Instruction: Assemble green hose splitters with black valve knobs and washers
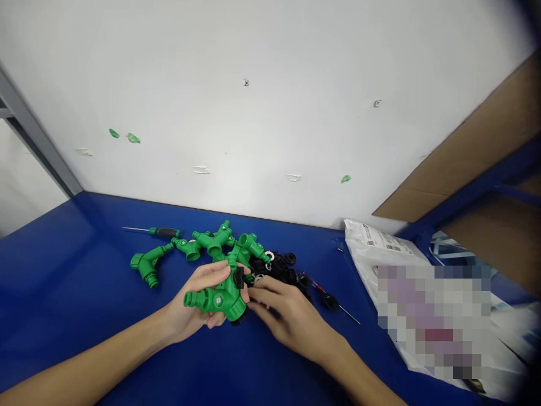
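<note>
**Green connector (220,300) in the left hand (191,320), above the blue worktop (63,270)**

Held over the middle of the worktop, between back and near edges, with ribbed outlet toward the left edge and black fitting (239,277) on the side. In the left hand, clasped between thumb and fingers. At the right hand (289,316), fingers bent and drawn toward the thumb, just beside the connector; impossible to tell whether pinching anything. Beyond, toward the back edge, in a loose cluster with other green connectors (211,239); to their right, in a heap with black parts (287,270). Near the back-left corner, in line with a green-and-black screwdriver (165,232), tip toward the left edge. Right of the heap, with a second screwdriver (332,303), slanted toward the near edge. Along the right edge, with a white bag (359,248).
</note>
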Action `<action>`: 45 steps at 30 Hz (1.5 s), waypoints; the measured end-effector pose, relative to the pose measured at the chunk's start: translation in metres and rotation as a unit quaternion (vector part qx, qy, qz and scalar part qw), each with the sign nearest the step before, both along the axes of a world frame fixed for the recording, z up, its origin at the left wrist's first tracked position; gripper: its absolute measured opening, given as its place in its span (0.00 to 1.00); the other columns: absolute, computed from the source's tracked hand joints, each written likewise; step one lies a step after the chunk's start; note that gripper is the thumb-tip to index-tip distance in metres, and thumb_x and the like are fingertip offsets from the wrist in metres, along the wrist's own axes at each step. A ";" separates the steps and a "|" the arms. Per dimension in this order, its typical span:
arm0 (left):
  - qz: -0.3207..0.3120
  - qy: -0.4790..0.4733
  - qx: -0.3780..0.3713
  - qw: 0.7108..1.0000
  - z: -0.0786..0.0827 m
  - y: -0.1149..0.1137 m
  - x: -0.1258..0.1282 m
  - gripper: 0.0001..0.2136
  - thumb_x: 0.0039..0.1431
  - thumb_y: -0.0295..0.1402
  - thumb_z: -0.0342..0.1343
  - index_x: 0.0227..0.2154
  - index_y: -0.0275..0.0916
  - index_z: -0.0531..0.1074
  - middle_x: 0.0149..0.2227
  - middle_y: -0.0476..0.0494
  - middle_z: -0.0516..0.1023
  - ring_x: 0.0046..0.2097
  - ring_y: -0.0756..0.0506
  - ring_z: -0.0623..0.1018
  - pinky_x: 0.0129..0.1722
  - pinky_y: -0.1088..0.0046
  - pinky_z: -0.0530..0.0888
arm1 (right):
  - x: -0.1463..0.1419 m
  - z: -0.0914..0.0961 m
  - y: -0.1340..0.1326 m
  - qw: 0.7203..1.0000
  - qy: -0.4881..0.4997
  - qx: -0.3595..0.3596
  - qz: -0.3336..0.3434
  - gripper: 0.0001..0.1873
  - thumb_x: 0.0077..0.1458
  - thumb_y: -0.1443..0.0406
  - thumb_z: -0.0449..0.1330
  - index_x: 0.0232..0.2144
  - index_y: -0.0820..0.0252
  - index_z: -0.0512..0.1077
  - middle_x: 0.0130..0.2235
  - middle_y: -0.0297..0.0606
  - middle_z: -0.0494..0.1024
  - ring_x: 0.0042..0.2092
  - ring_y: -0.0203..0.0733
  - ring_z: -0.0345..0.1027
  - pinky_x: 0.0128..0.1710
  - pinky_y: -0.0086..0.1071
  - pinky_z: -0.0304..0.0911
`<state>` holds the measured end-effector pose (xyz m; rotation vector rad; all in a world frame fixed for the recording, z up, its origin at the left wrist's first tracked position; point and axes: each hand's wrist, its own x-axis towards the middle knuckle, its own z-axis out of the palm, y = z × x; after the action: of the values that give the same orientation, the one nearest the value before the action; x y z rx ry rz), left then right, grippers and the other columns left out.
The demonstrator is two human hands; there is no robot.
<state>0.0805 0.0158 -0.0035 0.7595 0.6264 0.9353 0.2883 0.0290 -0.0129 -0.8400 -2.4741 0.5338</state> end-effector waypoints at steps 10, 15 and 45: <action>-0.009 0.028 -0.024 0.999 -0.009 -0.008 0.004 0.16 0.60 0.41 0.59 0.47 0.37 0.69 0.27 0.43 0.80 0.11 0.55 0.67 0.08 0.84 0.60 | -0.011 -0.001 -0.014 0.844 0.417 -0.337 -0.010 0.12 0.57 0.59 0.66 0.43 0.57 0.78 0.27 0.36 0.80 0.24 0.38 0.73 0.15 0.27 0.68; -0.013 0.033 -0.032 0.999 -0.011 -0.009 0.008 0.17 0.60 0.42 0.59 0.45 0.37 0.70 0.28 0.43 0.81 0.11 0.55 0.67 0.08 0.84 0.61 | -0.014 0.007 -0.020 0.853 0.438 -0.285 -0.009 0.17 0.60 0.63 0.64 0.52 0.47 0.76 0.28 0.32 0.77 0.22 0.32 0.68 0.20 0.27 0.69; 0.099 0.023 0.035 0.994 -0.005 0.015 -0.005 0.09 0.63 0.36 0.55 0.31 0.36 0.68 0.30 0.44 0.81 0.12 0.56 0.66 0.10 0.79 0.58 | -0.128 -0.200 -0.183 0.930 -0.100 -0.347 0.062 0.28 0.51 0.51 0.65 0.54 0.48 0.70 0.60 0.45 0.69 0.60 0.65 0.62 0.60 0.55 0.57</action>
<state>0.0757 0.0307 -0.0089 0.7935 0.7221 1.1280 0.1607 -0.1542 -0.2132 -1.0292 -2.5396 1.4933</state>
